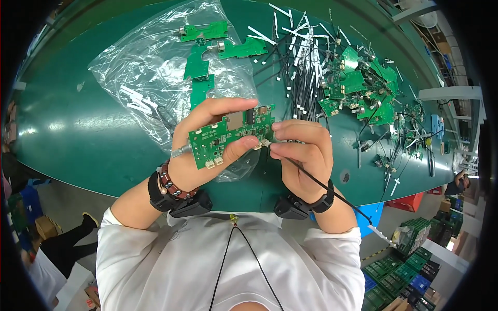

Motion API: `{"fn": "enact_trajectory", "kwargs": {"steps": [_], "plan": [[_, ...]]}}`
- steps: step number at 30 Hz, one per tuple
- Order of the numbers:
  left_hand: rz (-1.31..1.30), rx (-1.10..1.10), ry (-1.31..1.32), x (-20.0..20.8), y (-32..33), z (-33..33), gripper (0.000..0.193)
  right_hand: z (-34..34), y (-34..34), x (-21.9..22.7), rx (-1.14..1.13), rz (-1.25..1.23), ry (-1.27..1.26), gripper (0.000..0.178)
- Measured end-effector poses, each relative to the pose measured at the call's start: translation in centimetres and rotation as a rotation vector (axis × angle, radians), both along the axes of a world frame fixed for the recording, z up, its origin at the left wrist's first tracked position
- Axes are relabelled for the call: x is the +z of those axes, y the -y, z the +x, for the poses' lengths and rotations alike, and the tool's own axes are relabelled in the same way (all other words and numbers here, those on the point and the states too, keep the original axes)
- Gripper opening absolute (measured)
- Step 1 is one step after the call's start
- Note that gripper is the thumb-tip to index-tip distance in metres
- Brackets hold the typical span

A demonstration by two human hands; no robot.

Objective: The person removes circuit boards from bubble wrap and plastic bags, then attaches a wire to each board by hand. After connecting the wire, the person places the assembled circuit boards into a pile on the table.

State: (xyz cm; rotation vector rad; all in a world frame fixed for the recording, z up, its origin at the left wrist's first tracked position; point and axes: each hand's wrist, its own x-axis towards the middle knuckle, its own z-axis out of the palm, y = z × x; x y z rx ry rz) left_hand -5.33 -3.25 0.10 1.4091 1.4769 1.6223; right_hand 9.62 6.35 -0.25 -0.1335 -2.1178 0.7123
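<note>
My left hand (189,163) grips a green circuit board (218,133) by its two long edges, with the thumb across the front and the fingers along the far side. A metal shaft sticks out of the board's left end, and small white sockets line its near edge. My right hand (307,158) pinches a black cable (337,193) close to its small white plug (265,143). That plug is against the board's near right edge; whether it is seated cannot be told. From my fingers the cable trails over my right wrist to a white-tagged end.
Beyond my hands, a clear plastic bag (135,67) lies under several green boards (198,62). A bundle of black cables with white tags (306,67) is spread at the back centre. A heap of boards (363,85) covers the right side. Crates (397,280) stand on the floor at right.
</note>
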Motion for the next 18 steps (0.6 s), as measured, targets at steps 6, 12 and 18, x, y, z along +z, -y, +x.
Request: {"fn": "enact_trajectory", "kwargs": {"steps": [6, 12, 18], "plan": [[0.076, 0.047, -0.05, -0.07, -0.19, 0.16, 0.039, -0.03, -0.15, -0.16, 0.003, 0.05, 0.017, 0.031], [0.083, 0.018, 0.029, -0.32, -0.14, 0.16, 0.04, -0.15, -0.12, -0.24, -0.005, 0.049, 0.016, 0.032], [0.055, -0.015, -0.066, -0.17, -0.04, 0.1, 0.04, -0.02, -0.19, -0.31, -0.023, 0.082, 0.029, 0.032]]}}
